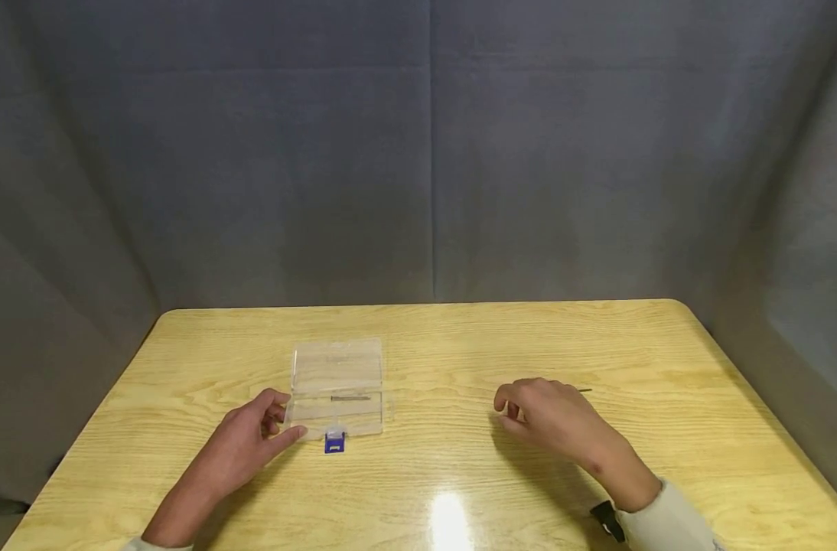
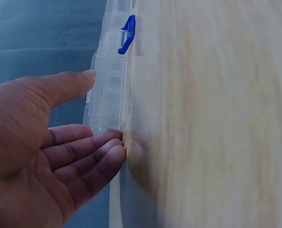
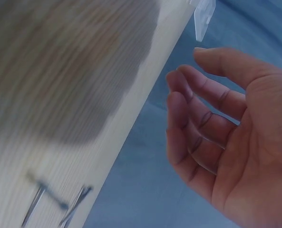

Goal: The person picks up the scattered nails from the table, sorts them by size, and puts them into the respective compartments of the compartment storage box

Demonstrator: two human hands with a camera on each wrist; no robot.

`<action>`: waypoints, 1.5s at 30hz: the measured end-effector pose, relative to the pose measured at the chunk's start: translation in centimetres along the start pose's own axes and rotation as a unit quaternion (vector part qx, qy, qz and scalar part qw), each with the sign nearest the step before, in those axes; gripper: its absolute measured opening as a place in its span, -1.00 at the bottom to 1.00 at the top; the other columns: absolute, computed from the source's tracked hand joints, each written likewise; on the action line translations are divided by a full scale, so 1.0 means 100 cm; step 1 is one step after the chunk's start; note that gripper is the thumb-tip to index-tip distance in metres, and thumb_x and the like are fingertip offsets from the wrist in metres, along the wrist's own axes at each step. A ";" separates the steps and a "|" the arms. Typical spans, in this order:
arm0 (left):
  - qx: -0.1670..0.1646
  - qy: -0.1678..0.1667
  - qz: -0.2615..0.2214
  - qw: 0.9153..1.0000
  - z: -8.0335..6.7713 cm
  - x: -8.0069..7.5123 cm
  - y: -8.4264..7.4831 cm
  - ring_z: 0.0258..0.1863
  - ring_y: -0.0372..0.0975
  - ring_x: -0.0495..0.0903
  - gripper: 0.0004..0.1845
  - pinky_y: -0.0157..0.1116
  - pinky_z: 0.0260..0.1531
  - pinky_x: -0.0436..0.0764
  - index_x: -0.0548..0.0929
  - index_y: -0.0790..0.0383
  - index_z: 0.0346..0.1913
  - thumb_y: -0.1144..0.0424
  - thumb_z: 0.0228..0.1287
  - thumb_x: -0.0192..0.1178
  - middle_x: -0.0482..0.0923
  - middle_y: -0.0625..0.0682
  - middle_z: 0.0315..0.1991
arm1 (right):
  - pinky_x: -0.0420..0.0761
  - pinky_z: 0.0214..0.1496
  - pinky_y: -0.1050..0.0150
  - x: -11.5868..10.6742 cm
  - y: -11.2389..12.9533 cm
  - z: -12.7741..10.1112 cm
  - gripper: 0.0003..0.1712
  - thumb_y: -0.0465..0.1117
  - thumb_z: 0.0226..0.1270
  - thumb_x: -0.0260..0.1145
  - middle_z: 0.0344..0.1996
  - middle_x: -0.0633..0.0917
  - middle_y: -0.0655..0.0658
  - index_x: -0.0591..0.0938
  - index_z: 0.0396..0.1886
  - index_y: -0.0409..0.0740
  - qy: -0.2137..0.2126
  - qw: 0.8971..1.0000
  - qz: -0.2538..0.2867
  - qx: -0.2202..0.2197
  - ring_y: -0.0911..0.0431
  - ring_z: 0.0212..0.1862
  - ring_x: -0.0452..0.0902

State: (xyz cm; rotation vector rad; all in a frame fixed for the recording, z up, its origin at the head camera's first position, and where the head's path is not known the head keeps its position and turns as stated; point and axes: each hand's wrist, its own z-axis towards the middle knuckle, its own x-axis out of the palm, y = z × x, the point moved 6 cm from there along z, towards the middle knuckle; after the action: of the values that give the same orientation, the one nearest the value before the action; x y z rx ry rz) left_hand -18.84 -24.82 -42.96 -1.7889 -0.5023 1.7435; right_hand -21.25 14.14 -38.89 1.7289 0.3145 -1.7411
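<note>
A clear plastic case with a blue latch lies on the table, its lid folded back. One thin metal piece, nail-like, lies inside the case. My left hand is at the case's near left corner. Its relaxed fingers touch the end of the case in the left wrist view, with the thumb beside the front. My right hand hovers over the table to the right, fingers loosely bent, holding nothing. In the right wrist view, thin nail-like pieces lie on the table, blurred.
The light wooden table bears the case at left. Behind my right hand, the tip of a thin dark piece shows. Grey cloth hangs behind the table and at both sides.
</note>
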 end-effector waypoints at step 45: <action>0.000 0.008 -0.024 1.000 0.000 -0.001 -0.001 -0.35 -0.21 0.52 -0.56 -0.27 -0.41 0.52 0.52 0.30 0.14 0.16 0.37 0.41 0.61 0.15 -0.04 | 0.40 -0.51 0.15 -0.006 -0.077 -0.073 -0.77 -0.06 0.34 0.47 -0.54 0.54 0.20 0.62 -0.50 0.16 0.062 0.984 -0.035 0.164 0.20 -0.53 0.34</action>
State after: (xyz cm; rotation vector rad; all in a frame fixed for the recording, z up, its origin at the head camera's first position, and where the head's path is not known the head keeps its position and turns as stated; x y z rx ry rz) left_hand -18.80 -24.85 -42.84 -1.7763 -0.5343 1.6949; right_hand -20.06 24.40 -41.17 2.0872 0.1478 -1.8173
